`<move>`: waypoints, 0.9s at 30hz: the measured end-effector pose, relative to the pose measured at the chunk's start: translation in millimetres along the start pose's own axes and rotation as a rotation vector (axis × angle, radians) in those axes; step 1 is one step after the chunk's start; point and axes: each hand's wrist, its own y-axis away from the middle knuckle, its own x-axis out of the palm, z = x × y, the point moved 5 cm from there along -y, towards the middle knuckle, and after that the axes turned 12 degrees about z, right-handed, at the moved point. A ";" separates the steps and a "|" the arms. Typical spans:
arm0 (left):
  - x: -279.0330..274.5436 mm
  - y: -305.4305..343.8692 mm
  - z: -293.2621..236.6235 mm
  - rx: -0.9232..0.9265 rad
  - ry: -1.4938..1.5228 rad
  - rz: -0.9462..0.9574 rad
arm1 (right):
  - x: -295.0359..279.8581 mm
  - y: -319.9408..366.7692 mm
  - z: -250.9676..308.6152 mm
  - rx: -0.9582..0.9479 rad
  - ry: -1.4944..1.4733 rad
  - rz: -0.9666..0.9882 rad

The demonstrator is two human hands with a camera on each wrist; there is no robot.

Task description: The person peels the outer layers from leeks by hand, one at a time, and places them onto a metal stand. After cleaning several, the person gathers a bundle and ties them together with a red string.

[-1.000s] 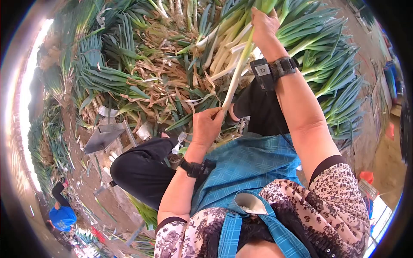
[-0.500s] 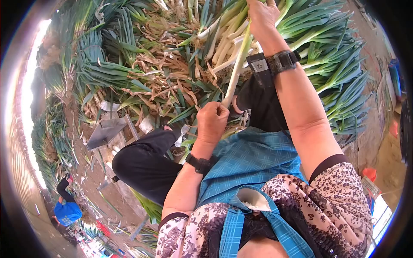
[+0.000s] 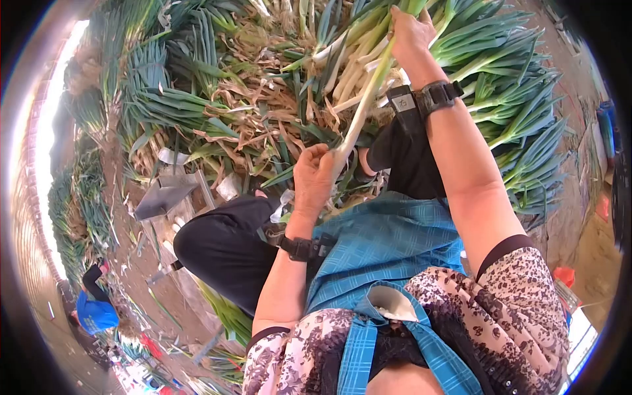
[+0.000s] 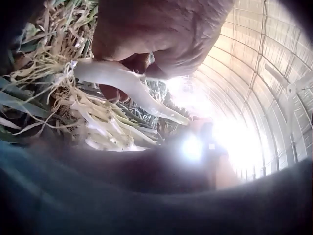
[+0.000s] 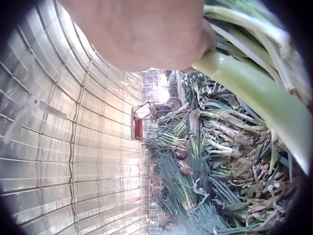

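A long green onion [image 3: 361,116] slants across the head view between both hands, white end low and green end high. Up at its green part, my right hand [image 3: 411,38] grips the stalk; the right wrist view shows that hand [image 5: 142,34] with the pale green stalk [image 5: 254,90] running out from it. My left hand [image 3: 313,180] pinches the lower white end in front of the lap. In the left wrist view, its fingers curl about the white stalk [image 4: 115,77], close to the stringy roots.
Trimmed green onions [image 3: 352,79] lie in a pile ahead, their leaves [image 3: 507,125] fanned to the right. Dry peeled leaves [image 3: 257,108] cover the ground at centre. A metal stand [image 3: 164,196] is left of the knee. Another person [image 3: 95,309] is at far left.
The left hand has turned at the white end, from a tight curl with knuckles up to fingers raised beside the stalk. The right hand still grips the green part.
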 end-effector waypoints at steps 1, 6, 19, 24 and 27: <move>1.3 -0.1 -4.6 0.093 -0.027 -0.010 | -0.7 -5.2 -4.6 0.001 -0.003 0.003; -13.4 1.6 -5.6 -0.047 -0.048 -0.003 | -23.4 -38.7 -25.3 -0.160 -0.035 -0.085; -105.3 18.7 39.1 -0.327 -0.426 0.044 | -155.0 -163.0 4.7 -0.129 0.658 -0.262; -117.2 25.7 -13.8 0.107 -1.518 -0.034 | -168.8 -211.0 100.9 -0.254 1.187 -0.442; -126.9 -1.5 -39.3 -0.098 -1.113 0.210 | -60.6 -180.8 59.8 -0.243 0.862 0.093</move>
